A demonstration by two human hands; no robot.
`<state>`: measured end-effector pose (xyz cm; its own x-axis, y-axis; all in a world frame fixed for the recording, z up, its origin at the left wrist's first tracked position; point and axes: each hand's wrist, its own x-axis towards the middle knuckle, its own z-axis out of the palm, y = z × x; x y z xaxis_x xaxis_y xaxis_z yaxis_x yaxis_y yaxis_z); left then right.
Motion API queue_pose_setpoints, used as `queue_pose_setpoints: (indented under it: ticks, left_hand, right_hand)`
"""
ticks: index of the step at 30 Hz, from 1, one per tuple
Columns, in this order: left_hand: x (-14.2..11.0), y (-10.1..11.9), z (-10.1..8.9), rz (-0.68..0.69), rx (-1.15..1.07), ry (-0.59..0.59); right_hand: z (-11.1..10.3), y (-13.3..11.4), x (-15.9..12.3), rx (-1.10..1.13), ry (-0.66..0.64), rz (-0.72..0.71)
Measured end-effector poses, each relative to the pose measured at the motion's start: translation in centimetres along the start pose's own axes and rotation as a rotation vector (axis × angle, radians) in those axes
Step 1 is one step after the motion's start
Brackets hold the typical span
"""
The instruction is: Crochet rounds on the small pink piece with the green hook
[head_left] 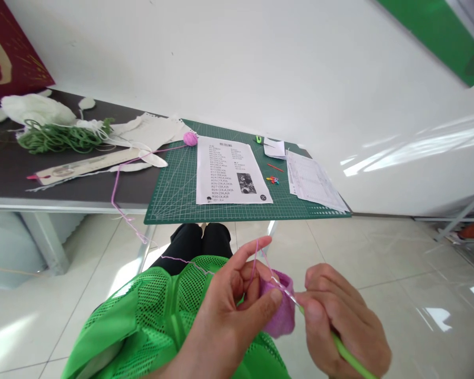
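Above my lap, my left hand (240,300) pinches a pink crocheted piece (281,316), cup-shaped with an open top, between thumb and fingers. Pink yarn (185,260) runs over its raised index finger and down to the piece. My right hand (342,318) is closed round a crochet hook (345,350) with a green handle. The hook's silver tip lies at the upper rim of the pink piece, where the yarn meets it. From my left hand the yarn trails off the table edge and back to a small pink ball (190,139).
A green cutting mat (174,195) bears a printed pattern sheet (225,158), more papers (314,179), a red stick (275,167) and colourful stitch markers (273,179). Leftward on the dark table (98,195) lie green yarn (63,136), white yarn (37,109) and a long beige strip (87,164).
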<state>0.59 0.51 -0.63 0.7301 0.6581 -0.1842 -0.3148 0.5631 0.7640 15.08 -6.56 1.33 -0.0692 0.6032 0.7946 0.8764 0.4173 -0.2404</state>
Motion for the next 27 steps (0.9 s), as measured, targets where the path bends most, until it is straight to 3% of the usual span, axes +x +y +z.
queue_pose_setpoints:
  ticks: [13,23,27]
  left_hand:
    - [-0.2,-0.3,-0.3,0.012,0.077,-0.029]
    - [-0.3,-0.2,-0.4,0.009,0.125,-0.073]
    - [-0.2,0.0,-0.4,-0.006,0.134,-0.112]
  right_hand:
    - [-2.2,0.1,0.7,0.126,-0.098,0.054]
    - [-2.9,0.6,-0.1,0.316,-0.164,0.199]
    - [-2.6,0.6,-0.7,0.352,-0.102,0.235]
